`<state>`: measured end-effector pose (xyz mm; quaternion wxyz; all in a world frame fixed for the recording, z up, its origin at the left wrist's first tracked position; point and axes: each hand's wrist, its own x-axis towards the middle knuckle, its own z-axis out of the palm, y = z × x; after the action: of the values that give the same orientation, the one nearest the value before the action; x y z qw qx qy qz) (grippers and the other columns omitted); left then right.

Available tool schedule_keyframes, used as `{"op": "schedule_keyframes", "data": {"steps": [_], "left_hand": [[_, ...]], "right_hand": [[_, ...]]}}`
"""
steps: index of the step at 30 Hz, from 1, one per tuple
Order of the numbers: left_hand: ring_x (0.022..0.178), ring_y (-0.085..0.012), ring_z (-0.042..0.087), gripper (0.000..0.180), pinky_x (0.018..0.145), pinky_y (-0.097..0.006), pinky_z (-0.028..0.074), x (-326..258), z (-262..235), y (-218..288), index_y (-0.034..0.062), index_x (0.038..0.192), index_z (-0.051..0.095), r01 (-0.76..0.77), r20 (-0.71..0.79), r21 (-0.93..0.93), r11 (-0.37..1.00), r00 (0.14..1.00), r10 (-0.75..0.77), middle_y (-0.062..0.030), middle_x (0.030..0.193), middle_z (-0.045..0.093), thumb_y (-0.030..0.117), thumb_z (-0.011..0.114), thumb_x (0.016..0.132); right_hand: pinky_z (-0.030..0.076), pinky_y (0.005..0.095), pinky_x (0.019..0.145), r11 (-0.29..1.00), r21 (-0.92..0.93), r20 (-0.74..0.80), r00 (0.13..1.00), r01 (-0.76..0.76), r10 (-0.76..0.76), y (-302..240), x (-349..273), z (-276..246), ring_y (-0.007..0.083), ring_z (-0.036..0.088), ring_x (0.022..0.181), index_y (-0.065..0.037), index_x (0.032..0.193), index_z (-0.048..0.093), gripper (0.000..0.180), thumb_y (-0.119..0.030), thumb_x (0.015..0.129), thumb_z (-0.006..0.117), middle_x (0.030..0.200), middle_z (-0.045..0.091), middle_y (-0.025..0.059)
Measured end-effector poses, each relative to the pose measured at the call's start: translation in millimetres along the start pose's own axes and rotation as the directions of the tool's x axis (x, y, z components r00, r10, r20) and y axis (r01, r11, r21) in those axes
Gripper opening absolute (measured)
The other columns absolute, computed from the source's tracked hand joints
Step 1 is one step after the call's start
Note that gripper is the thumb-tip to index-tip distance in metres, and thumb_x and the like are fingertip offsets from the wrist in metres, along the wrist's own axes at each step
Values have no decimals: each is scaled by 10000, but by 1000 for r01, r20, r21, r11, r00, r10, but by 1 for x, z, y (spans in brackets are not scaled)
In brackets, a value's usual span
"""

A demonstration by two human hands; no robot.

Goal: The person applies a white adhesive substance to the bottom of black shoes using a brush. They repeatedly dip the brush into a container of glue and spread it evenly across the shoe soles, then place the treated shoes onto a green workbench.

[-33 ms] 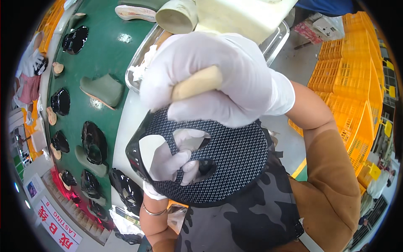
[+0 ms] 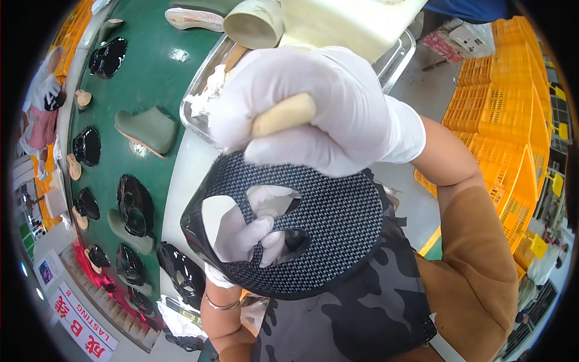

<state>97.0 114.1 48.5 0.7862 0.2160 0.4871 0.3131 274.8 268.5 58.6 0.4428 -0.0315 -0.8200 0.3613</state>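
The right hand (image 2: pixel 313 108) grips a wooden handle (image 2: pixel 283 114) tight above the black shoe piece (image 2: pixel 325 229), which the left hand (image 2: pixel 247 235) pinches from underneath, work seemingly unfinished.

I see green conveyor belt (image 2: pixel 157 78) carrying glossy black shoe uppers (image 2: pixel 134 205), grey-green shoe lasts (image 2: pixel 148 128), tan soles (image 2: pixel 82 98).

Shoe factory floor: green conveyor (image 2: pixel 157 78) carrying black shoe uppers (image 2: pixel 134 205) and lasts; stacked yellow crates (image 2: pixel 512 120).

The shoe upper (image 2: pixel 313 229) sits below the tray (image 2: pixel 199 96), with the conveyor (image 2: pixel 151 72) to their left.
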Motion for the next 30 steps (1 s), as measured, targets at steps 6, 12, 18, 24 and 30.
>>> {"op": "schedule_keyframes", "data": {"steps": [6, 12, 18, 24, 30], "left_hand": [[512, -79, 366, 376, 482, -184, 316, -2, -6, -10, -105, 1163, 418, -61, -19, -117, 991, 998, 59, -59, 746, 449, 12, 355, 811], [451, -96, 354, 384, 409, -214, 300, -1, -4, -16, -111, 1186, 376, -105, 14, -81, 991, 994, 106, -41, 689, 401, 56, 407, 842], [464, -112, 403, 389, 424, -217, 328, -12, 0, -17, -116, 1207, 365, -230, -71, -119, 966, 972, 223, -53, 703, 422, 87, 418, 879], [487, -117, 429, 382, 447, -209, 354, -11, -10, -28, -109, 1216, 363, -248, -86, -25, 969, 966, 245, -60, 688, 442, 79, 411, 888], [689, -131, 508, 391, 554, -238, 445, -16, -2, -36, -87, 1242, 351, -405, -293, -91, 910, 884, 364, -107, 946, 488, 64, 411, 887]], "right_hand": [[486, 311, 655, 956, -200, 105, 966, -213, 237, -11, -23, -22, 251, 605, 742, -26, 882, 521, 121, -119, 851, 592, 829, 606, 85], [490, 313, 660, 981, 138, -141, 977, -139, 158, -17, -15, -10, 209, 585, 742, 20, 934, 492, 97, -64, 889, 510, 917, 579, 133], [461, 274, 592, 963, 62, -222, 937, -262, 269, 3, -32, -3, 207, 585, 621, -58, 923, 545, 134, -180, 877, 575, 713, 582, 59], [456, 196, 615, 946, 172, -239, 920, -275, 311, -12, -19, -2, 76, 549, 712, 5, 986, 508, 169, -152, 927, 487, 834, 580, 55], [449, 190, 583, 964, 77, -233, 935, -255, 266, 5, -35, -3, 73, 539, 666, 6, 1025, 478, 188, -158, 934, 470, 869, 591, 66]]}}
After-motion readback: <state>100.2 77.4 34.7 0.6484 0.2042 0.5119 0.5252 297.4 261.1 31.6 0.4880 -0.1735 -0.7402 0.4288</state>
